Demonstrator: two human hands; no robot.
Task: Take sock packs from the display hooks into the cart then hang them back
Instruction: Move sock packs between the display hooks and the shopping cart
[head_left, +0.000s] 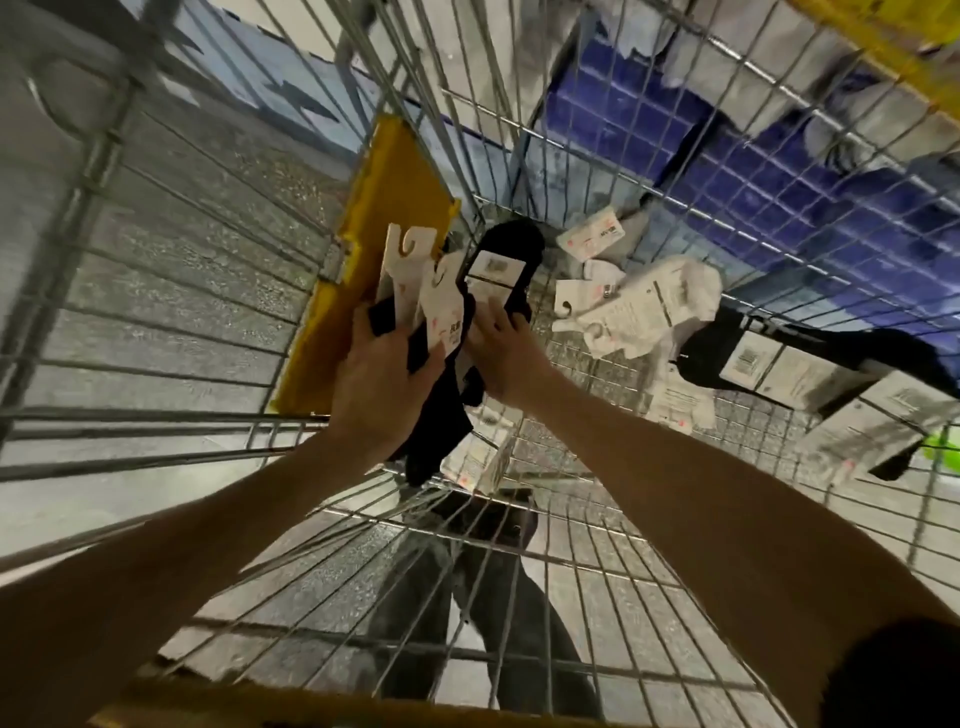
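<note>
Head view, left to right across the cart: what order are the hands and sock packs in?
left hand gripping a bunch of sock packs → right hand holding a black sock pack → white sock packs → black barcode-labelled pack

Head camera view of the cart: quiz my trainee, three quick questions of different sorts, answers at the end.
1. True or false: the left hand holds nothing.
2. The sock pack gripped by the right hand is: A white, B black, C green.
3. Fill in: the loose white sock packs lie on the wire floor of the ____.
Key: 1 false, it holds a bundle of packs; 2 B; 3 cart.
</note>
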